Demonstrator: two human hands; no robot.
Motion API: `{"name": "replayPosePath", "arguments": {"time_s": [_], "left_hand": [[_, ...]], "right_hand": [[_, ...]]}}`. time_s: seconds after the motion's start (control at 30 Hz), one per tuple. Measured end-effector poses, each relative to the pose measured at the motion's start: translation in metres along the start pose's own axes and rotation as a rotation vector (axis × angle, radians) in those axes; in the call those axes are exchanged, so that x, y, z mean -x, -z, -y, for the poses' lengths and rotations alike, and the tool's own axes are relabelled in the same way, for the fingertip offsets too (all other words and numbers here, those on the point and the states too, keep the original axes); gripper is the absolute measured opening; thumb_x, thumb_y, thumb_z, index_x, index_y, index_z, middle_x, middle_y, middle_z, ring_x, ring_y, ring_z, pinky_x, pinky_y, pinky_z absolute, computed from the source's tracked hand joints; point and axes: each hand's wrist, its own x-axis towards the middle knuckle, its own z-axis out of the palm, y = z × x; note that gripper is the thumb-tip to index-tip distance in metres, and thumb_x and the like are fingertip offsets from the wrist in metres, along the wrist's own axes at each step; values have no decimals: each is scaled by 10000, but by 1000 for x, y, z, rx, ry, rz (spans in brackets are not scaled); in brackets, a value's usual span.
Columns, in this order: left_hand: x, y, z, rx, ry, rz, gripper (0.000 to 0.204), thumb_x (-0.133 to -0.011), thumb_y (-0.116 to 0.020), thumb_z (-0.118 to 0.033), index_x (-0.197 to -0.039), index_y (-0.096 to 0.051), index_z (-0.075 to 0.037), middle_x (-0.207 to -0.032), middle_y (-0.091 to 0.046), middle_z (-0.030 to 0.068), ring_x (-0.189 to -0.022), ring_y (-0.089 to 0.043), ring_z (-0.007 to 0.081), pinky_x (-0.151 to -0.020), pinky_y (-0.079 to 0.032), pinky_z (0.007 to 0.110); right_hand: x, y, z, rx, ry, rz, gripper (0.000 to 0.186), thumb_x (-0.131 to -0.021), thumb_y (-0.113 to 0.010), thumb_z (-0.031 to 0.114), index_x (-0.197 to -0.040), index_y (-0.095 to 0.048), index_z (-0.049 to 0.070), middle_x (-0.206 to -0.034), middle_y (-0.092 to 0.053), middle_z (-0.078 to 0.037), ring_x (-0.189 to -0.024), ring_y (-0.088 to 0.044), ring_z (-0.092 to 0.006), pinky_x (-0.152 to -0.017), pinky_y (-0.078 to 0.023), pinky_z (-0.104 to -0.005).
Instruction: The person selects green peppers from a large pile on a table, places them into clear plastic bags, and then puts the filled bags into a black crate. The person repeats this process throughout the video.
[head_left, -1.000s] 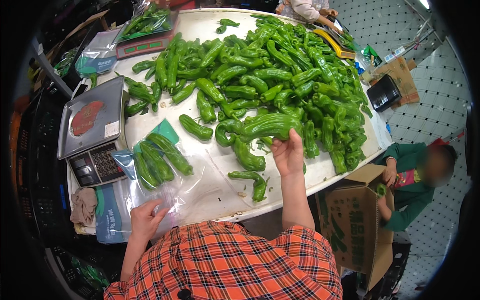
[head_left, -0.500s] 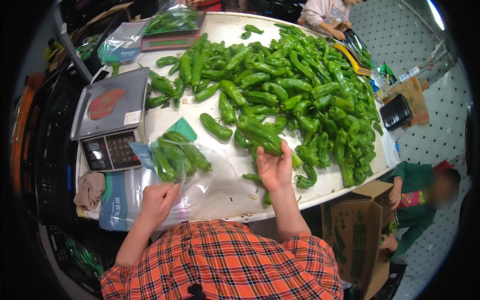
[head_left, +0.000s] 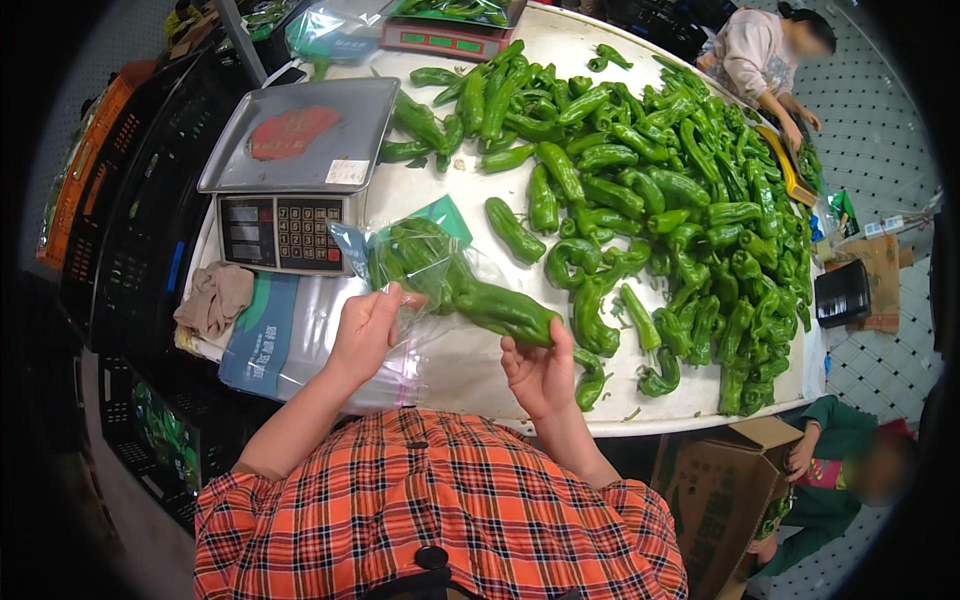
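My left hand is closed on the clear plastic bag, which has several long green peppers inside and lies beside a steel-topped scale. My right hand, fingers curled, grips the end of a large green pepper; the pepper's other end reaches into the bag's opening. A big heap of green peppers covers the right part of the white table. A stack of flat bags and a crumpled beige cloth lie below the scale.
A second, red scale carrying peppers stands at the back. A person in pink works at the far right corner; another in green grips a cardboard box at lower right. Black crates line the left side.
The view has shifted. My right hand has brought the pepper leftward to the bag, and my left hand has moved up along the bag to its opening.
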Motion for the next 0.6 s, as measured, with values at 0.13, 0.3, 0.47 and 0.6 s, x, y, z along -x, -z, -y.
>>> {"name": "replayPosePath", "arguments": {"time_s": [0.13,0.3,0.47,0.6], "left_hand": [[-1,1,4,7,-15,31,465,-956,-357,-308,-852,-642,44,-424,-359,-47,-404,-307,24,-420,-286,206],[-1,1,6,17,-8,30,455,-955,-362,-310,-885,-647,37,-419,-345,-53,-399,-298,22,-409,-269,204],[-3,0,8,23,-4,34,452,-955,-365,-312,-889,-646,35,-418,-345,-53,-395,-294,22,-406,-268,203],[-5,0,13,32,-22,36,447,-956,-366,-306,-880,-644,36,-418,-345,-51,-396,-294,23,-407,-273,203]], "right_hand": [[-11,-7,-9,-78,13,-108,501,-840,-506,495,-1072,-504,51,-953,-598,-72,-829,-623,-190,-646,-547,-265],[-13,-14,-8,-111,35,-98,472,-845,-513,464,-1071,-505,51,-961,-596,-71,-814,-625,-185,-644,-545,-266],[-11,6,-8,-184,-20,11,359,-808,-542,275,-1102,-522,70,-1032,-573,-81,-751,-563,-195,-666,-503,-292],[-6,6,-7,-179,-29,279,396,-743,-539,191,-1119,-516,69,-1034,-558,-88,-751,-481,-212,-698,-427,-306]]}}
